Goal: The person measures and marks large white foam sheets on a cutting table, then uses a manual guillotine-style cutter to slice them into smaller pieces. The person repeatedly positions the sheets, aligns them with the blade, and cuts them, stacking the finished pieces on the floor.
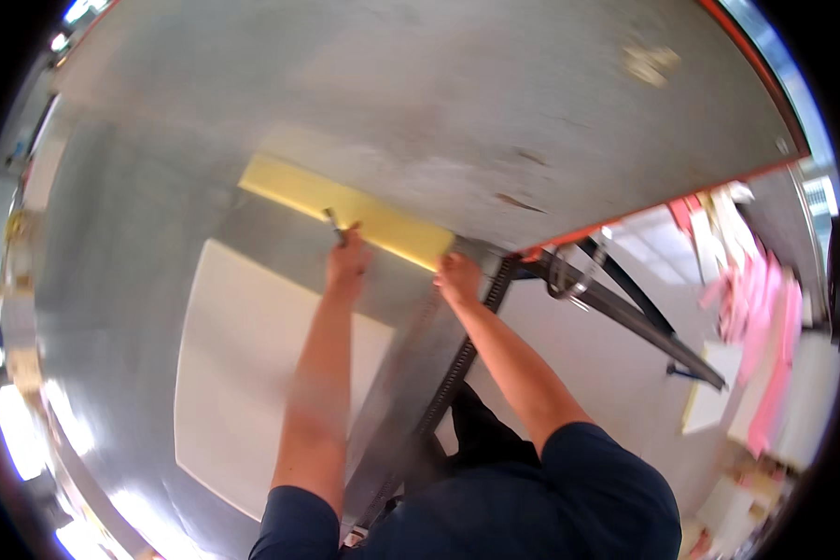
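Left hand (347, 269) is closed around a thin dark tool (334, 224), perhaps a pen or blade, whose tip rests on the yellow strip (345, 207) just above the knuckles, at about twelve o'clock from the hand. Right hand (458, 277) lies at roughly three o'clock from the left one, fingers curled and pressed down on the strip's lower right end, near the corner of the grey metal bench (495, 103); whether it grips anything cannot be told, as the frame is blurred. That strip is a long, flat, pale yellow bar lying on the bench, its long axis running from about ten o'clock at the upper left to about four o'clock at the lower right, so it slopes down toward the right hand. Both hands touch it, the left one near its middle, the right one at its end. Below the left forearm, a large white sheet (243, 373) lies flat on the bench, apart from the strip. At three o'clock, beyond the bench edge, dark metal frame legs (625, 313) angle down to a pale floor, with pink items (765, 327) further right
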Demonstrator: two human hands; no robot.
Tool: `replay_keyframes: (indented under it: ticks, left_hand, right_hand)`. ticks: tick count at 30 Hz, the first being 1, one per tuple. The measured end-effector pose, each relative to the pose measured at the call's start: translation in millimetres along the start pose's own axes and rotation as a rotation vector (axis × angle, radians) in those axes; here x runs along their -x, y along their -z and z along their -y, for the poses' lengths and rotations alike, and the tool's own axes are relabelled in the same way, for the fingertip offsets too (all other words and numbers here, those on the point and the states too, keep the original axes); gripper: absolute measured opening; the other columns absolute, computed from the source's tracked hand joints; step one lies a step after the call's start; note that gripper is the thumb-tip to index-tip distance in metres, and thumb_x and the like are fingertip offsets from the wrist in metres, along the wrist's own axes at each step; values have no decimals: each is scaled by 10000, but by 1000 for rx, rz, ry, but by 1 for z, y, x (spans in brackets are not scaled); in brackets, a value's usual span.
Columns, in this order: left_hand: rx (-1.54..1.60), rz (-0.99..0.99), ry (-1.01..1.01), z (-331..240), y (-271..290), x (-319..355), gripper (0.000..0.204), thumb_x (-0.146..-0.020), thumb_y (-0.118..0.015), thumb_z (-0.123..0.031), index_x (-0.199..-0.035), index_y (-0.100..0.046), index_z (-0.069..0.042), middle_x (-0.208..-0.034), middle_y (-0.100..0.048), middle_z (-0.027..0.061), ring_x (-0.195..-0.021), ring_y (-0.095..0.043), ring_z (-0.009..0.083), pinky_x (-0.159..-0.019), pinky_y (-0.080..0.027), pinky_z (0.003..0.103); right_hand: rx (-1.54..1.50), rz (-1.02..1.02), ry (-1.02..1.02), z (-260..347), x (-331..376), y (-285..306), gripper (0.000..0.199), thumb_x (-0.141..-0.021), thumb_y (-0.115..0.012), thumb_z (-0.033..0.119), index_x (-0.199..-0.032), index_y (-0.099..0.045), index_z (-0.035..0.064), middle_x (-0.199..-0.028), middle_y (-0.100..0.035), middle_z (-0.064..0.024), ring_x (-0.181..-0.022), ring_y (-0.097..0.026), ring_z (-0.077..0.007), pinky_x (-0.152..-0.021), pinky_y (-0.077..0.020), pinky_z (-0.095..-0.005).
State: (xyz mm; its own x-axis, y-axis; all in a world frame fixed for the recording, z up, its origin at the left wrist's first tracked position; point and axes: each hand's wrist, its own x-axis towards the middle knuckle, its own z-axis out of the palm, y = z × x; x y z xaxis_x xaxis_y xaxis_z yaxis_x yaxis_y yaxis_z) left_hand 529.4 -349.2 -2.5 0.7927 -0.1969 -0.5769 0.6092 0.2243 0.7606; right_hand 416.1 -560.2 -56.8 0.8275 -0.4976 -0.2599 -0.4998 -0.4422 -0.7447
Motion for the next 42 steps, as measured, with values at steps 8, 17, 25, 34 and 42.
replay_keyframes:
  ticks: [8,17,25,34,42]
  left_hand:
    - [-160,-303,-334,43,105,142,382,-984,-553,-306,-1202,-587,6,-1126,-645,78,-1042,-628,182,-855,-522,341]
    - [-302,-1695,64,275,516,524,362,-951,-569,-326,-979,-659,24,-819,-681,178,-736,-632,297,-685,-509,410]
    - [-6,-1498,-7,305,489,576,161,-893,-597,-178,-939,-605,-24,-832,-585,24,-764,-536,149,-692,-456,322]
    - [73,-1413,-101,239,398,536,91,-901,-573,-147,-837,-574,-83,-789,-547,-30,-706,-511,99,-644,-426,271]
    - [79,-1386,-124,240,393,515,139,-865,-631,-194,-803,-579,-81,-736,-553,-30,-664,-512,92,-602,-421,268]
  right_hand:
    - [-190,451,-137,15,114,-20,404,-907,-641,363,-691,-594,25,-589,-607,-69,-458,-579,-129,-430,-466,-250]
    - [-292,557,-432,68,227,-82,346,-906,-637,286,-763,-613,-27,-630,-630,-104,-486,-625,-172,-432,-496,-265]
    - [-391,400,-352,50,207,-87,235,-896,-606,156,-771,-613,-43,-573,-590,-98,-461,-575,-172,-415,-465,-301]
    - [-353,368,-375,42,147,-51,251,-917,-622,190,-765,-625,-10,-656,-625,-99,-517,-610,-179,-427,-458,-242]
    - [-384,295,-384,42,122,-35,235,-908,-626,174,-776,-624,-21,-653,-626,-100,-516,-612,-182,-427,-460,-250]
